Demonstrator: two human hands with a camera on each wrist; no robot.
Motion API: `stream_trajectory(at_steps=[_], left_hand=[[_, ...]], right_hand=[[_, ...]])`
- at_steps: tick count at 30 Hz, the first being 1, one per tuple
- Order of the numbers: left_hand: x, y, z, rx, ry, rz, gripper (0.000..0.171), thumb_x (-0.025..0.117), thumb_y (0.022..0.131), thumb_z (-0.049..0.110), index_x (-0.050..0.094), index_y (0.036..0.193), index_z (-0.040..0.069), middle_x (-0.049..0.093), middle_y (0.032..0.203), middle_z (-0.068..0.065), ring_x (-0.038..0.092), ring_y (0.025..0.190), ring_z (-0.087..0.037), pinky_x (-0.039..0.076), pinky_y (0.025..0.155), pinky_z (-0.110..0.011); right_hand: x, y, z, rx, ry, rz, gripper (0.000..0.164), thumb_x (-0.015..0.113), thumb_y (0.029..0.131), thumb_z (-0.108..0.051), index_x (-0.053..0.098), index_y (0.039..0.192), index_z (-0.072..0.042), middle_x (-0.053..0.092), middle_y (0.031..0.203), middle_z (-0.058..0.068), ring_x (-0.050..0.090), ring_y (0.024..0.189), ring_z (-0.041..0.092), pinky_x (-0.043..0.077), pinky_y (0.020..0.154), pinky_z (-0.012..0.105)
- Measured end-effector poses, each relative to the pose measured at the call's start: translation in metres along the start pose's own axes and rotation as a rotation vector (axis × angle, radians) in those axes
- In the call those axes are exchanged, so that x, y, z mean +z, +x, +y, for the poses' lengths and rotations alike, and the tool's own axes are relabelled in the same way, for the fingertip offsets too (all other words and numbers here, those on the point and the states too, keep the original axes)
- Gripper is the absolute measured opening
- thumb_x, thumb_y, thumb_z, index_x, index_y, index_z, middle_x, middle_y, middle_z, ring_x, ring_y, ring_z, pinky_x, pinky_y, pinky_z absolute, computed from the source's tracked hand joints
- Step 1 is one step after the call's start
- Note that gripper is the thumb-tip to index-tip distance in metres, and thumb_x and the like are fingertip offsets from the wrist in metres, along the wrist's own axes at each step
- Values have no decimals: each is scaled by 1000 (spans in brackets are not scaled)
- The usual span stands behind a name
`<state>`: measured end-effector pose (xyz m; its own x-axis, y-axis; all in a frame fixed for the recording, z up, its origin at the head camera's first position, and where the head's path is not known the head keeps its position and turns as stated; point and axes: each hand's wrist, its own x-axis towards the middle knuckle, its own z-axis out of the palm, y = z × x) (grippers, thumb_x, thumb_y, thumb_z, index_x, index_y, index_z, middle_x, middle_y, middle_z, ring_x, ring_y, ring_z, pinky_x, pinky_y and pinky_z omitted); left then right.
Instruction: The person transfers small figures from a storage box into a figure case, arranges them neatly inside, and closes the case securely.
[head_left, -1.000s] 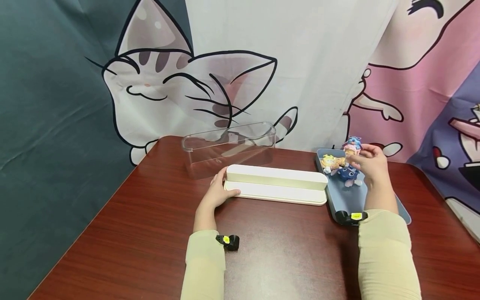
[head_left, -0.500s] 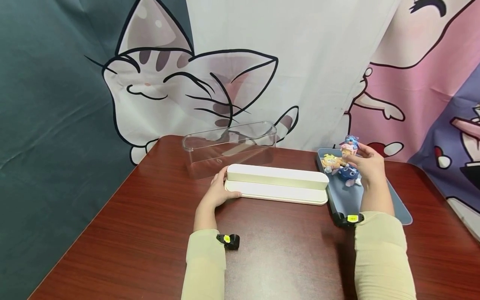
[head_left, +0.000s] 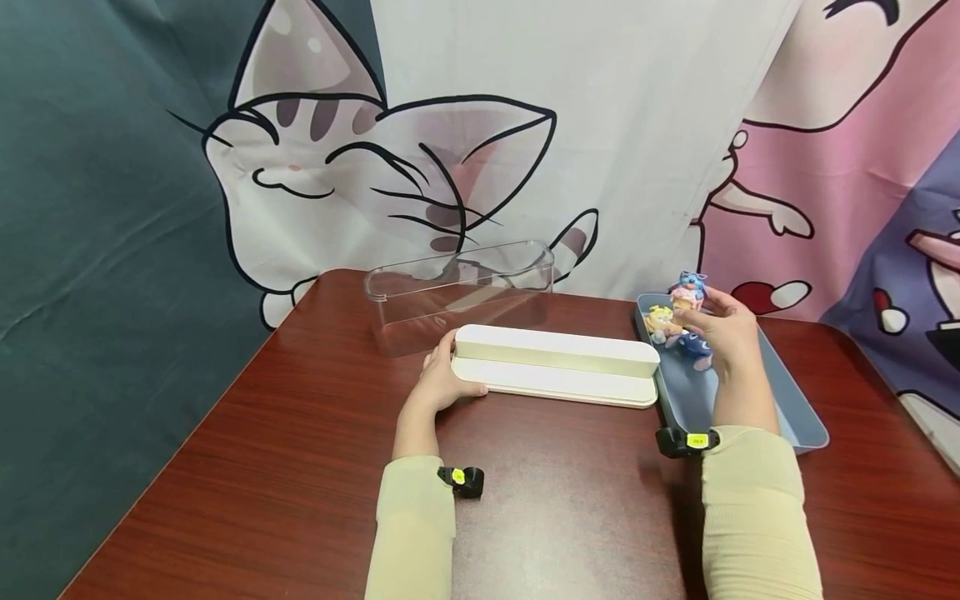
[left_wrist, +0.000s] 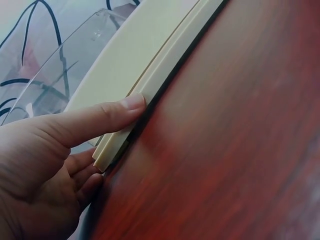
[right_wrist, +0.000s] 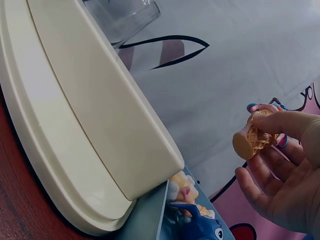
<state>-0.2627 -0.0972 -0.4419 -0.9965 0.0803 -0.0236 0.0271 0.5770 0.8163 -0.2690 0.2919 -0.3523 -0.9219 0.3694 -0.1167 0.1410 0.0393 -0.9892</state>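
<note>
Shifted slightly left, the right hand (head_left: 727,333) pinches a probably light, stiff figurine (head_left: 687,289) by its waffle cone (right_wrist: 257,140), the best hold, over the tray (head_left: 684,400), while the left hand (head_left: 435,385) grips the cream base (head_left: 555,358) on the glossy table (head_left: 555,492), what looks like a clear box (head_left: 397,319) before the cartoon curtain (head_left: 645,125).

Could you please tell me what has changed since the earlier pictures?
The right hand has moved slightly leftward, carrying the blue-and-pink figurine with an orange cone base. Nothing was let go. The left hand still grips the long cream stepped stand, which, like the rectangular blue-grey tray, stayed put.
</note>
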Motion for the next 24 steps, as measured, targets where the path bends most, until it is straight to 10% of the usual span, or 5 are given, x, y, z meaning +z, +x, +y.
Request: stream_trajectory(at_steps=[6, 24], left_hand=[[0, 1, 2, 15, 23, 22, 107, 88, 60, 23, 23, 145, 22, 38, 140, -10, 28, 126, -28, 26, 102, -49], [8, 8, 4, -55, 58, 63, 109, 88, 61, 27, 21, 146, 21, 32, 139, -13, 26, 125, -32, 24, 102, -49]], right_hand=[[4, 0, -1, 5, -27, -12, 75, 78, 74, -15, 42, 140, -15, 48, 106, -9, 43, 97, 7, 35, 101, 38], [16, -5, 0, -31, -5, -51, 79, 80, 73, -17, 40, 141, -14, 46, 111, -6, 44, 96, 7, 44, 82, 16]])
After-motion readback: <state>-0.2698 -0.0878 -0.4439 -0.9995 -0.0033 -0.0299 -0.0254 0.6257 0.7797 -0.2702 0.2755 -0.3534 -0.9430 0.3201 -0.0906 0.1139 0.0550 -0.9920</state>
